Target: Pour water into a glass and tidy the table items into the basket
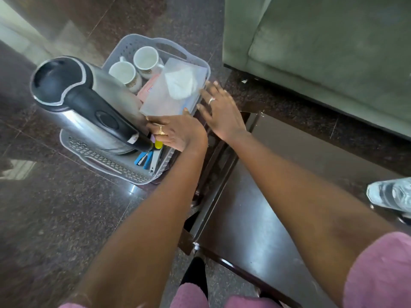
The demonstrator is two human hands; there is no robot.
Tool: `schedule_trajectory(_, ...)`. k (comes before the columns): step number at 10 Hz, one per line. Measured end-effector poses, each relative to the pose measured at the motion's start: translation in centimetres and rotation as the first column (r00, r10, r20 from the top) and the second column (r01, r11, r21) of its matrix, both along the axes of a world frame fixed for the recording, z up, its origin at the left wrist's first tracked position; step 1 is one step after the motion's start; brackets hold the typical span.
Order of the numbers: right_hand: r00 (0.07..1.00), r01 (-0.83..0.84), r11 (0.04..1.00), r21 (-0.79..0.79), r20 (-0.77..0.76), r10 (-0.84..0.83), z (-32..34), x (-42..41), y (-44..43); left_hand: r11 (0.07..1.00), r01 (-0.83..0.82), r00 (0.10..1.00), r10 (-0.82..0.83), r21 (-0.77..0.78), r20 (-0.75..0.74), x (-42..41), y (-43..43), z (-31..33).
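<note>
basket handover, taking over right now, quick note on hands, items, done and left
Left hand: open, fingers at the foot of the kettle handle, inside the basket.
Right hand: open, by the basket's right rim.
Done: kettle, two cups, tissue pack and stapler are in the basket.
Glass: on the table, cut off by the frame; fill unclear.
Left: check the pour.

The basket (124, 172) sits at the L end of the table (255, 218); the sofa (322, 52) is behind the table, far R, & a bottle (391, 194) is at the table's R edge. In the basket: kettle (89, 103) fills the L side, left cup (124, 73) & right cup (146, 57) side by side at the far end, tissue pack (175, 90) R of the kettle & in front of the cups, stapler (144, 158) in the near corner under the kettle's handle.
</note>
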State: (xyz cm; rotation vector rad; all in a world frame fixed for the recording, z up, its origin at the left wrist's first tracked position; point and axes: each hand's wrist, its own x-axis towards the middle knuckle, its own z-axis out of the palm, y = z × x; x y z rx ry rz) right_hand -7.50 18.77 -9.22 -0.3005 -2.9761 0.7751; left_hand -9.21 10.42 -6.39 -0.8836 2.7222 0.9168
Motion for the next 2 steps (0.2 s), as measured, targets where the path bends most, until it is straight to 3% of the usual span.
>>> schedule_trajectory(1,0.998,0.05,0.991,-0.123,-0.023,-0.053,-0.8,4.2,0.6,0.983,0.145,0.971,-0.163,-0.115,-0.176,4.5,1.6,-0.6)
schedule_trajectory(2,0.98,0.197,0.962,-0.187,0.026,-0.196,-1.7,9.3,1.8,0.923,0.351,0.905,-0.377,-0.156,-0.197,9.9,3.5,-1.6)
